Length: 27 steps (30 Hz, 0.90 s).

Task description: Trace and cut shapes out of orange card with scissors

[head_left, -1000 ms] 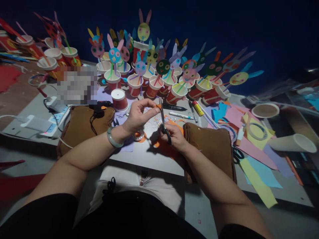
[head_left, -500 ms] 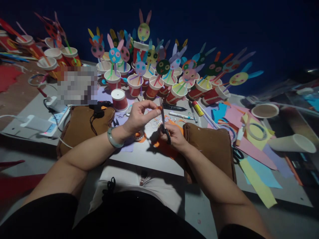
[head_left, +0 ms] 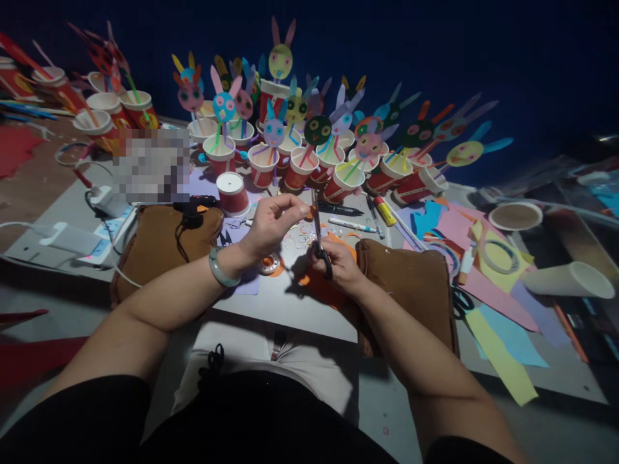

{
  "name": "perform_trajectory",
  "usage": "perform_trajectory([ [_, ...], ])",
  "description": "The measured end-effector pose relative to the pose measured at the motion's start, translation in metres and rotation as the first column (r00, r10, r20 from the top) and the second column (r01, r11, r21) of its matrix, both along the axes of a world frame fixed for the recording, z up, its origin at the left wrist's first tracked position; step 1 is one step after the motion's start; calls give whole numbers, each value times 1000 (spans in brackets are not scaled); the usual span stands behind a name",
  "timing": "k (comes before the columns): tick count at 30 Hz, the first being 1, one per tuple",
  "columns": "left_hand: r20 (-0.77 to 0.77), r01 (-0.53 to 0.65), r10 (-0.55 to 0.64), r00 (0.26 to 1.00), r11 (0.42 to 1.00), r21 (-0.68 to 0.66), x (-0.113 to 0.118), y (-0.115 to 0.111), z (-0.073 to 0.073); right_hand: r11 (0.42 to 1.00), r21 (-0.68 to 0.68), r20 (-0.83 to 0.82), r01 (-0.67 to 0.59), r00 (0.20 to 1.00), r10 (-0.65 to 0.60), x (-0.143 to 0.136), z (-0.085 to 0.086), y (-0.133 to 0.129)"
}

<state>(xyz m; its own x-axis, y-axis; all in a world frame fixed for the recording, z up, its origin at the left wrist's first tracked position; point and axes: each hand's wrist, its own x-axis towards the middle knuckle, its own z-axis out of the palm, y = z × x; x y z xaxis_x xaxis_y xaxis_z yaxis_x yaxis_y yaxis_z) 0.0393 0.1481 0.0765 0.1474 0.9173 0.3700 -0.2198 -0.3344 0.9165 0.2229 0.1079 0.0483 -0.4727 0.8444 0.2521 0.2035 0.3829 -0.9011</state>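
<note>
My left hand (head_left: pixel 273 222) pinches a small piece of orange paper (head_left: pixel 312 211) between thumb and fingertips. In my right hand (head_left: pixel 341 264) are black-handled scissors (head_left: pixel 317 222), their blades pointing up and standing right against the orange piece. Whether the blades are parted is hard to make out. Below the hands lie more orange paper (head_left: pixel 329 290), a tape roll (head_left: pixel 269 263) and small paper scraps. A black marker (head_left: pixel 341 210) and a white pen (head_left: pixel 352 225) rest just beyond my right hand.
Red paper cups (head_left: pixel 300 169) with paper rabbit heads on strips stand across the back. An upturned cup (head_left: pixel 232 193) is nearer. Brown cushions (head_left: pixel 411 290) lie at both sides of my work spot. Coloured paper (head_left: pixel 503 380) and a cup on its side (head_left: pixel 570 280) lie right.
The fingers of my left hand have shifted slightly at the orange piece, so more of it shows beside the blades. The scissors stay almost in place.
</note>
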Motion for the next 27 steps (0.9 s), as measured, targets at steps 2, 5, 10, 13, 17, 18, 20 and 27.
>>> perform_trajectory([
  [2, 1, 2, -2, 1000, 1000, -1, 0, 0, 0, 1000, 7, -6, -1, 1000, 1, 0, 0, 0],
  [5, -1, 2, -2, 1000, 1000, -12, 0, 1, -1, 1000, 19, -15, -7, 1000, 7, 0, 0, 1],
  [10, -6, -10, 10, 1000, 1000, 18, 0, 2, -1, 1000, 22, -21, -10, 1000, 11, 0, 0, 0],
  [13, -6, -11, 11, 1000, 1000, 18, 0, 1, 0, 1000, 14, -23, -13, 1000, 13, 0, -1, 0],
  [17, 5, -9, 9, 1000, 1000, 17, -1, 2, 0, 1000, 11, -16, -6, 1000, 6, 0, -1, 0],
  [18, 9, -8, 8, 1000, 1000, 18, -1, 2, -1, 1000, 11, -13, -1, 1000, 1, 0, -1, 0],
  [20, 20, -9, 9, 1000, 1000, 21, -2, 2, -1, 1000, 10, -2, 4, 1000, -4, 0, -1, 0],
  [27, 18, -11, 11, 1000, 1000, 22, -1, 0, 1, 1000, 8, 16, 13, 1000, -13, 1, -2, 0],
])
